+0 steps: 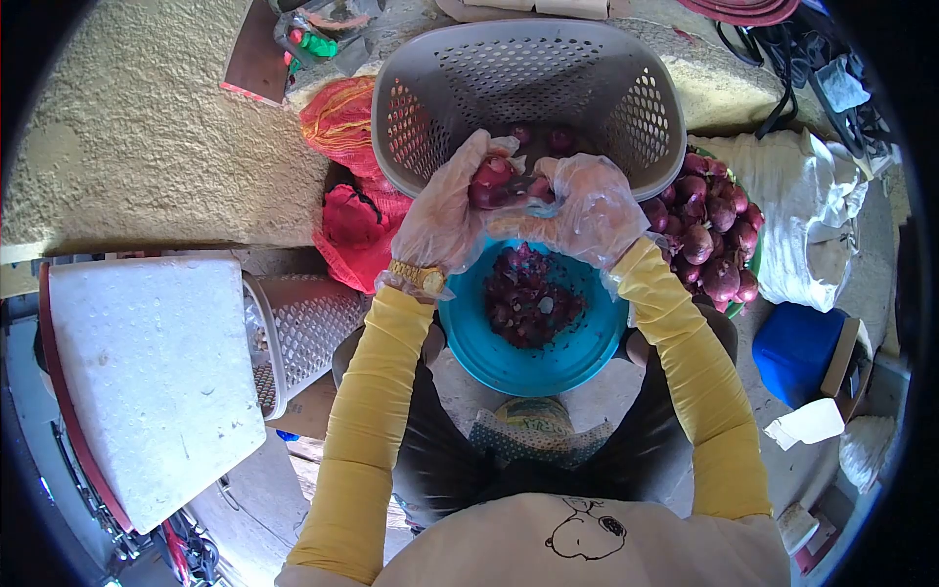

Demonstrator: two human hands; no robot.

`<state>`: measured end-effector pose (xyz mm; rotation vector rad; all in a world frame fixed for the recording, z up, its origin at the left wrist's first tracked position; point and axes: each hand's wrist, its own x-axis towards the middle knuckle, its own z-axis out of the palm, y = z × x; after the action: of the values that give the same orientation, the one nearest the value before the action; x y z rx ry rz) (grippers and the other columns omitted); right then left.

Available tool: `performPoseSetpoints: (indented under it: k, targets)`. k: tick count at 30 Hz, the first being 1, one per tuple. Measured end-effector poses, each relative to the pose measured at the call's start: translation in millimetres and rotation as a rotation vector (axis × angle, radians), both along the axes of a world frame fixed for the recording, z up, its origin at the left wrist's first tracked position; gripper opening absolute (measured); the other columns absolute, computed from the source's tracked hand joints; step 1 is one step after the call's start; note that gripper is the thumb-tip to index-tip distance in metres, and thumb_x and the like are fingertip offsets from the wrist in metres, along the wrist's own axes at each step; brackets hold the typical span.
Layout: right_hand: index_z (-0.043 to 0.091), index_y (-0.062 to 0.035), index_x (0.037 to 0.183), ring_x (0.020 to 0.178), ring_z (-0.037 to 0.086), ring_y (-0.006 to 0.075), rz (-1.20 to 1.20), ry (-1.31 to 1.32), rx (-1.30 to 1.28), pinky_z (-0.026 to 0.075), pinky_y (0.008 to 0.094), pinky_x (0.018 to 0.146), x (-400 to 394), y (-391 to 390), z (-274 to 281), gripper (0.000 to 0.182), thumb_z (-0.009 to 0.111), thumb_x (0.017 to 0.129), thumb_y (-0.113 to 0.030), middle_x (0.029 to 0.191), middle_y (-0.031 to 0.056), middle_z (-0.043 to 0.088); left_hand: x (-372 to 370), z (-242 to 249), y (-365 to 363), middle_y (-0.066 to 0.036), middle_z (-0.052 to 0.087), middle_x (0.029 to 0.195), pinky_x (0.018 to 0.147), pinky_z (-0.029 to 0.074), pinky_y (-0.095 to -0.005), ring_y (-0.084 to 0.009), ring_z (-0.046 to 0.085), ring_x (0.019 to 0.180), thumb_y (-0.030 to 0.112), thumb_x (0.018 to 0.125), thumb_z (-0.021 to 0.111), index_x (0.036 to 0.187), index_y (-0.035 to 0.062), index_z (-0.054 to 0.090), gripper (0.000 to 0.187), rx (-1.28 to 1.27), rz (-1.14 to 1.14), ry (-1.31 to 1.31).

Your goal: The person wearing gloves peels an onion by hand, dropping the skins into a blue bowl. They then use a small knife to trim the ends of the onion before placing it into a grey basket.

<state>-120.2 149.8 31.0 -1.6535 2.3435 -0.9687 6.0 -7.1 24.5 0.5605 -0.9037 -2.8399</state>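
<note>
Both of my hands wear clear plastic gloves and meet above the front rim of a grey perforated basket [528, 44]. My left hand [445, 215] is closed around a red onion [492, 179]. Close against that onion, my right hand [592, 201] has its fingers bent inward in a pinch; what they hold is hidden by the glove. Below the hands, a turquoise basin [533, 377] holds a heap of dark red onion skins [533, 298]. A few red onions [560, 138] lie in the bottom of the basket.
At the right, a pile of red onions [709, 230] fills a green-rimmed container beside a white sack [792, 205]. Red mesh bags [357, 230] lie left of the basket. A white foam board [152, 382], another perforated basket [313, 323] and a blue container [797, 352] stand around.
</note>
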Motion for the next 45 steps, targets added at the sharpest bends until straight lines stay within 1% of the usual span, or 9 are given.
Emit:
performPoseSetpoints:
  k: [8,12,14,17,21,23,29,44,45]
  targets:
    - [0.073,0.0006,0.108,0.079,0.069,0.0397,-0.011,-0.096,0.002,0.054,0.0455,0.074,1,-3,-6,0.073,0.080,0.076,-0.065,0.080,0.0219,0.070,-2,-20,2,-0.016,0.068,0.114,0.091,0.058,-0.0360,-0.0245,0.068,0.106,0.037,0.108,0.053,0.131,-0.0032,0.056,0.046,-0.565,0.012,-0.019]
    - [0.073,0.0008,0.108,0.080,0.069,0.0401,-0.012,-0.051,0.032,0.054,0.0456,0.075,6,0,-3,0.073,0.080,0.077,-0.064,0.081,0.0223,0.070,3,-16,6,-0.016,0.068,0.114,0.092,0.057,-0.0335,-0.0236,0.068,0.105,0.036,0.108,0.053,0.130,-0.0036,0.057,0.046,-0.442,0.004,-0.023]
    - [0.074,-0.0044,0.100,0.082,0.069,0.0371,-0.029,-0.094,0.013,0.054,0.0466,0.075,9,1,0,0.066,0.076,0.078,-0.067,0.085,0.0149,0.073,2,-16,10,-0.016,0.068,0.113,0.092,0.056,-0.0322,-0.0230,0.068,0.104,0.036,0.108,0.053,0.130,-0.0042,0.057,0.046,-0.600,0.037,-0.060]
    - [0.073,0.0006,0.106,0.080,0.068,0.0412,0.012,-0.087,-0.015,0.053,0.0462,0.074,8,1,-1,0.069,0.078,0.079,-0.063,0.082,0.0232,0.069,6,-8,8,-0.007,0.060,0.111,0.089,0.053,-0.0296,-0.0141,0.058,0.099,0.034,0.107,0.057,0.126,-0.0006,0.060,0.040,-0.212,-0.019,0.001]
    - [0.074,-0.0020,0.105,0.079,0.067,0.0414,0.020,-0.126,0.020,0.052,0.0474,0.072,1,-3,-3,0.065,0.078,0.079,-0.062,0.082,0.0232,0.069,-1,-9,4,-0.007,0.060,0.105,0.082,0.054,-0.0270,-0.0137,0.059,0.094,0.037,0.106,0.058,0.124,-0.0003,0.061,0.041,-0.223,-0.005,-0.006]
    - [0.074,-0.0046,0.102,0.078,0.067,0.0404,0.021,-0.056,0.004,0.053,0.0486,0.071,0,-3,-4,0.061,0.070,0.086,-0.063,0.081,0.0184,0.071,-2,-16,1,-0.016,0.069,0.110,0.087,0.057,-0.0316,-0.0225,0.068,0.098,0.035,0.108,0.053,0.125,-0.0061,0.060,0.045,-0.173,-0.004,0.028]
    - [0.072,-0.0045,0.100,0.075,0.065,0.0427,0.063,-0.061,0.005,0.051,0.0516,0.069,-5,-4,-23,0.057,0.061,0.093,-0.060,0.074,0.0201,0.066,-3,-13,3,-0.016,0.069,0.103,0.086,0.057,-0.0315,-0.0213,0.068,0.095,0.034,0.108,0.054,0.122,-0.0073,0.061,0.044,-0.142,0.019,-0.005]
    - [0.070,-0.0061,0.081,0.076,0.067,0.0399,0.239,0.149,-0.049,0.053,0.0504,0.072,8,1,-29,0.057,0.064,0.089,-0.063,0.077,0.0163,0.067,1,-14,-7,-0.017,0.066,0.111,0.092,0.056,-0.0412,-0.0280,0.065,0.104,0.040,0.103,0.062,0.122,-0.0038,0.060,0.048,-0.086,0.018,-0.083]
    - [0.070,-0.0061,0.080,0.077,0.067,0.0400,0.262,0.103,0.123,0.053,0.0505,0.074,10,-2,-23,0.061,0.062,0.089,-0.066,0.077,0.0171,0.067,1,-16,-8,-0.017,0.066,0.111,0.092,0.056,-0.0412,-0.0280,0.065,0.104,0.040,0.103,0.062,0.122,-0.0038,0.060,0.048,-0.086,0.018,-0.083]
